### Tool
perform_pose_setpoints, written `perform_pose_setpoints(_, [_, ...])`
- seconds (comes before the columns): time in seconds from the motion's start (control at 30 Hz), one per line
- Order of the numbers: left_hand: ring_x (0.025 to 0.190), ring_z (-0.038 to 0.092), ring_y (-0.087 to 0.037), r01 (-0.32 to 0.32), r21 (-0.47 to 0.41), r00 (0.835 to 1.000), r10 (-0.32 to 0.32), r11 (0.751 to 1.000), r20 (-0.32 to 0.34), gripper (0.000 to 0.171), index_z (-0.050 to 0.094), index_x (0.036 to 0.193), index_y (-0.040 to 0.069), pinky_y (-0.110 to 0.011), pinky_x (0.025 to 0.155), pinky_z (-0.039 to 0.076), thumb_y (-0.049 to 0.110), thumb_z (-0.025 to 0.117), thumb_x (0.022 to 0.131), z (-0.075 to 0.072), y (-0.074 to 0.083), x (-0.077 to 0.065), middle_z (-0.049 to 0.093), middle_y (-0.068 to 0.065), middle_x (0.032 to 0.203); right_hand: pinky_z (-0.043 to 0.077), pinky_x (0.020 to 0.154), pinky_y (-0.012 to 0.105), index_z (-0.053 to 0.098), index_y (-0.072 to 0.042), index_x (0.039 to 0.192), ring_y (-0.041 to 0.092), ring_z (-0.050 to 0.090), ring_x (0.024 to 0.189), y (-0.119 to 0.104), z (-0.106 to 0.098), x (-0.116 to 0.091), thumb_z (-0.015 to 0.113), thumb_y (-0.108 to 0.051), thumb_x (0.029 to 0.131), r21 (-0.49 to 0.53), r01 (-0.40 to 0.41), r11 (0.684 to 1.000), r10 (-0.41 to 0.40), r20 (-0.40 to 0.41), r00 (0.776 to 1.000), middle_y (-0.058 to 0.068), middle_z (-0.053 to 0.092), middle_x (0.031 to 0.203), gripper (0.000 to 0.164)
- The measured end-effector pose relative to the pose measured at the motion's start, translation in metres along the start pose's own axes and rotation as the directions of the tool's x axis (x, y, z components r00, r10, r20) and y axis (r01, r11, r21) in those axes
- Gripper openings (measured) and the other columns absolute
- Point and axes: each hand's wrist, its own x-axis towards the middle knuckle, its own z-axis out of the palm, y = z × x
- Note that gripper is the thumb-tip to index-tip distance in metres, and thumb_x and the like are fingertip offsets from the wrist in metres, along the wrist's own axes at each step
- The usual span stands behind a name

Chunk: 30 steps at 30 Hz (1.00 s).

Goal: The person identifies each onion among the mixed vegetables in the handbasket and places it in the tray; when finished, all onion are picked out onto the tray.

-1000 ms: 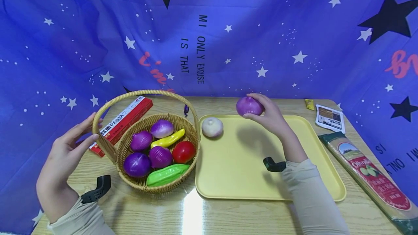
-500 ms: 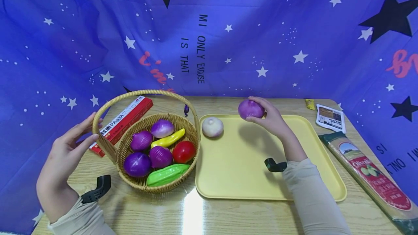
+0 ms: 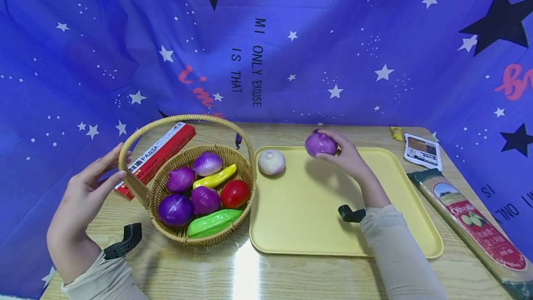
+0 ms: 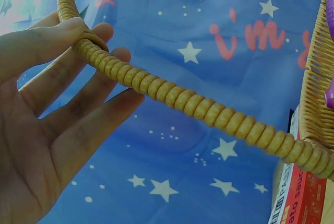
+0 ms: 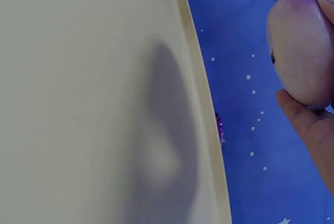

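Note:
My right hand [image 3: 345, 156] holds a purple onion [image 3: 319, 145] between thumb and fingers, raised over the back edge of the yellow tray [image 3: 300, 226]. Its root end, with a dark spot, shows in the right wrist view, where the onion [image 5: 297, 51] looks paler. A whitish bulb tinged purple [image 3: 271, 162] sits in the tray's back left corner. On the left, my left hand [image 3: 77, 207] pinches the wicker basket's handle [image 4: 177, 96], thumb on one side and fingers on the other. The basket [image 3: 200, 240] stands upright on the table.
Inside the basket lie several purple onions [image 3: 175, 209], a yellow pepper-like piece [image 3: 214, 177], a tomato [image 3: 235, 194] and a green vegetable [image 3: 214, 223]. A red pasta box [image 3: 166, 152] lies behind it. Right of the tray are a long pasta packet [image 3: 470, 221], a white pouch [image 3: 422, 151] and a small yellow packet [image 3: 396, 133].
My right hand has lowered slightly and shifted a little to the right with the onion, whose pointed tip now shows at the top. The left hand and basket have stayed put.

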Motion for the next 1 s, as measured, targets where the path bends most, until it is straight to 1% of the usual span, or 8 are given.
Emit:
perform_pose_setpoints(0.2, [0.106,0.054,0.013,-0.005,0.004,1.0,0.005,1.0,-0.001,0.054,0.041,0.143,0.012,-0.001,0.08,0.047,-0.002,0.054,0.092,0.0,0.0,0.0,0.056,0.03,0.12,0.043,0.103,0.054,0.042,-0.013,0.142,0.045,0.043,0.127,0.012,-0.001,-0.001,0.075,-0.021,0.08,0.0,-0.052,0.999,0.052,0.009,0.999,0.019,0.033,0.149,0.071])
perform_pose_setpoints(0.37, [0.106,0.054,0.013,-0.012,0.011,1.0,0.012,1.0,-0.005,0.054,0.042,0.143,0.012,-0.001,0.081,0.047,-0.002,0.054,0.092,0.0,0.0,0.0,0.056,0.03,0.119,0.042,0.104,0.055,0.039,-0.011,0.143,0.047,0.042,0.127,0.021,-0.001,-0.003,0.075,-0.021,0.08,-0.006,-0.086,0.996,0.087,0.036,0.996,0.021,0.029,0.15,0.074])
perform_pose_setpoints(0.57, [0.106,0.054,0.013,-0.011,0.012,1.0,0.012,1.0,-0.006,0.054,0.042,0.143,0.012,-0.001,0.081,0.047,-0.002,0.054,0.092,0.0,-0.001,0.0,0.055,0.03,0.12,0.042,0.104,0.055,0.038,-0.01,0.143,0.047,0.043,0.126,0.03,0.002,-0.003,0.077,-0.02,0.077,-0.006,-0.117,0.993,0.118,0.061,0.991,0.021,0.029,0.15,0.076])
perform_pose_setpoints(0.63, [0.106,0.054,0.013,-0.012,0.011,1.0,0.012,1.0,-0.008,0.054,0.042,0.143,0.012,-0.001,0.081,0.047,-0.002,0.054,0.092,0.0,0.0,0.0,0.055,0.03,0.12,0.04,0.105,0.056,0.038,-0.009,0.143,0.047,0.042,0.127,0.022,0.002,-0.006,0.076,-0.017,0.078,0.001,-0.136,0.991,0.136,0.076,0.988,0.022,0.028,0.151,0.075])
perform_pose_setpoints(0.7, [0.106,0.054,0.013,-0.012,0.014,1.0,0.013,1.0,-0.009,0.054,0.042,0.143,0.012,-0.001,0.081,0.047,-0.002,0.054,0.092,0.0,0.0,0.0,0.055,0.03,0.12,0.039,0.105,0.058,0.037,-0.008,0.143,0.048,0.041,0.128,0.021,0.003,-0.008,0.076,-0.016,0.078,0.007,-0.151,0.989,0.149,0.09,0.985,0.023,0.027,0.151,0.076])
perform_pose_setpoints(0.8, [0.106,0.054,0.014,-0.011,0.023,1.0,0.011,1.0,-0.011,0.054,0.042,0.143,0.013,-0.001,0.081,0.046,-0.002,0.054,0.092,0.0,0.0,0.0,0.055,0.03,0.119,0.037,0.106,0.06,0.036,-0.011,0.144,0.049,0.04,0.128,0.022,0.003,-0.009,0.076,-0.018,0.079,-0.013,-0.164,0.986,0.165,0.107,0.981,0.023,0.027,0.151,0.077])
perform_pose_setpoints(0.9, [0.106,0.054,0.014,-0.01,0.022,1.0,0.01,1.0,-0.011,0.054,0.042,0.143,0.012,0.0,0.081,0.046,-0.002,0.054,0.092,0.0,0.0,0.0,0.055,0.03,0.119,0.038,0.104,0.06,0.037,-0.016,0.144,0.049,0.042,0.127,0.038,0.005,-0.007,0.077,-0.024,0.077,-0.025,-0.149,0.989,0.15,0.107,0.983,0.022,0.03,0.15,0.079])
perform_pose_setpoints(1.0, [0.106,0.054,0.013,-0.012,0.017,1.0,0.012,1.0,-0.011,0.054,0.042,0.142,0.012,0.0,0.081,0.046,-0.003,0.055,0.092,0.0,0.001,0.0,0.056,0.03,0.119,0.038,0.104,0.061,0.038,-0.018,0.143,0.049,0.043,0.126,0.043,0.007,-0.006,0.078,-0.026,0.076,-0.026,-0.145,0.989,0.147,0.11,0.983,0.021,0.031,0.149,0.079])
